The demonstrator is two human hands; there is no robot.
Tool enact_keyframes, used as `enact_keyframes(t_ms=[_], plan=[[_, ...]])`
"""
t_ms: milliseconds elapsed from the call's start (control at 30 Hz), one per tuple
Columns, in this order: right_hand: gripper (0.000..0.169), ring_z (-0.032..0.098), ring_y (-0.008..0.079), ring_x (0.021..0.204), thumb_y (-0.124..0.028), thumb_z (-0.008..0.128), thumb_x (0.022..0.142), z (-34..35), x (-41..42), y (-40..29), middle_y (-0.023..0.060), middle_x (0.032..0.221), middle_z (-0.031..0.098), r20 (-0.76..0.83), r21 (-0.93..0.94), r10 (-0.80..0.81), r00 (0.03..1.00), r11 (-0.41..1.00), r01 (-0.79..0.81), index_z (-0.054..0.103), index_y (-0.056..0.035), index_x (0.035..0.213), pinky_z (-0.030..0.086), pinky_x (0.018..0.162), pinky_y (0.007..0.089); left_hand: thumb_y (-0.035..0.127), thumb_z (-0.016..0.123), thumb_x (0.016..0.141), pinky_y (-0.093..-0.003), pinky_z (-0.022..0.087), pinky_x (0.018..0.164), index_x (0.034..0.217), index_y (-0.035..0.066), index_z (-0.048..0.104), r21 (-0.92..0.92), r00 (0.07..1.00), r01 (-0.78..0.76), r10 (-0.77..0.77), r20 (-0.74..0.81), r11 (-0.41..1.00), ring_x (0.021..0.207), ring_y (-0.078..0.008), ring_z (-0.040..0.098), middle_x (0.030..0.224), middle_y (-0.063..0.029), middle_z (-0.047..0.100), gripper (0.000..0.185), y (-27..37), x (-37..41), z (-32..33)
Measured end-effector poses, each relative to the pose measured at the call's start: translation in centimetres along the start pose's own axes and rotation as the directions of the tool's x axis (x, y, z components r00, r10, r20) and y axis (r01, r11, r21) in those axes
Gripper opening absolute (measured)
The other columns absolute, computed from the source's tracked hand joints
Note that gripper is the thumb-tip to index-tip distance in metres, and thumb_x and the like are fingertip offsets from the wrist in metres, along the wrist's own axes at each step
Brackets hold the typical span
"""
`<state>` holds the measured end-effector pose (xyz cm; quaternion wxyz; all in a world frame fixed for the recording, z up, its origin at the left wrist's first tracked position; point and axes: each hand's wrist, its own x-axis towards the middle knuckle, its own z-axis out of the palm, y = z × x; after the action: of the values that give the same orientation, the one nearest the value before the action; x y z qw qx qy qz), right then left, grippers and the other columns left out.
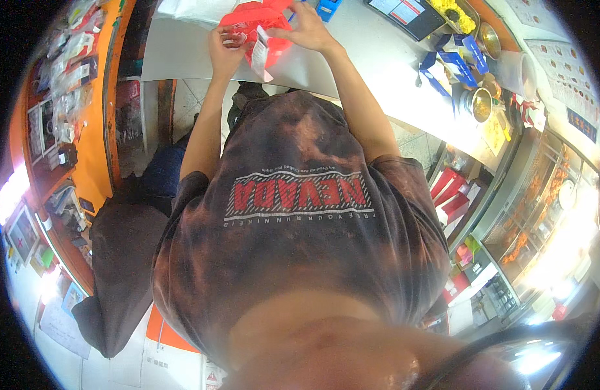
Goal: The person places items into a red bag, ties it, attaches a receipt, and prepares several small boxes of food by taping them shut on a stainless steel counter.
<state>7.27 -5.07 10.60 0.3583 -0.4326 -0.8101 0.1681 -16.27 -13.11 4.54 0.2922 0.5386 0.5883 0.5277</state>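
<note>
A red plastic bag (pixel 275 46) rests on the pale tabletop (pixel 183 53) before me, at the top of the view. My left hand (pixel 226 51) grips the bag's left side with curled fingers. On the right, my right hand (pixel 309 29) has its thumb against a printed paper slip (pixel 261 53) and its other fingers spread near the bag's upper edge. The slip hangs down over the front of the bag. Whether the right fingers pinch anything is unclear. What is inside the bag is hidden.
White plastic bags (pixel 190 10) lie at the table's far left. A blue object (pixel 328 9), a dark tablet-like screen (pixel 402 14), blue-and-white boxes (pixel 436 73) and a metal bowl (pixel 479 105) stand to the right. Beside me on the left is a person in dark clothing (pixel 129 243).
</note>
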Motion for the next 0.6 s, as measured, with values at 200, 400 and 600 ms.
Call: enact_keyframes(t_ms=[200, 400, 600], plan=[[0.057, 0.067, 0.0319, 0.097, -0.049, 0.074, 0.08, 1.5, 3.5, -1.1, 0.0136, 0.101, 0.072, 0.453, 0.27, 0.108, 0.885, 0.929, -0.252, 0.068, -0.0069, 0.117, 0.051, 0.09, 0.0426, 0.008, 0.087, 0.071, -0.0321, 0.056, 0.075, 0.13, -0.003, 0.04, 0.051, 0.994, 0.028, -0.033, 0.101, 0.998, 0.094, -0.0202, 0.064, 0.116, -0.0139, 0.055, 0.077, 1.2, 1.8, -0.5], [0.048, 0.069, 0.0266, 0.096, -0.04, 0.073, 0.082, -1.1, 1.1, 0.3, 0.017, 0.104, 0.073, 0.295, 0.425, 0.338, 0.894, 0.791, -0.439, 0.069, -0.0002, 0.109, 0.053, 0.084, 0.0386, 0.007, 0.085, 0.07, -0.0409, 0.052, 0.092, 0.128, -0.003, 0.038, 0.188, 0.996, -0.05, 0.063, -0.063, 0.981, 0.109, -0.03, 0.057, 0.122, -0.019, 0.043, 0.076, 4.5, -1.4, 1.6], [0.053, 0.072, 0.0223, 0.087, -0.041, 0.08, 0.081, -1.8, -5.6, -5.7, 0.0173, 0.096, 0.074, 0.261, 0.295, 0.629, 0.732, 0.67, -0.681, 0.069, 0.0043, 0.105, 0.056, 0.077, 0.0357, 0.005, 0.085, 0.069, -0.0401, 0.053, 0.092, 0.13, -0.002, 0.036, 0.25, 0.995, -0.08, 0.09, -0.03, 0.965, 0.11, -0.0294, 0.058, 0.122, -0.0186, 0.043, 0.078, 5.0, -0.5, 1.6]])
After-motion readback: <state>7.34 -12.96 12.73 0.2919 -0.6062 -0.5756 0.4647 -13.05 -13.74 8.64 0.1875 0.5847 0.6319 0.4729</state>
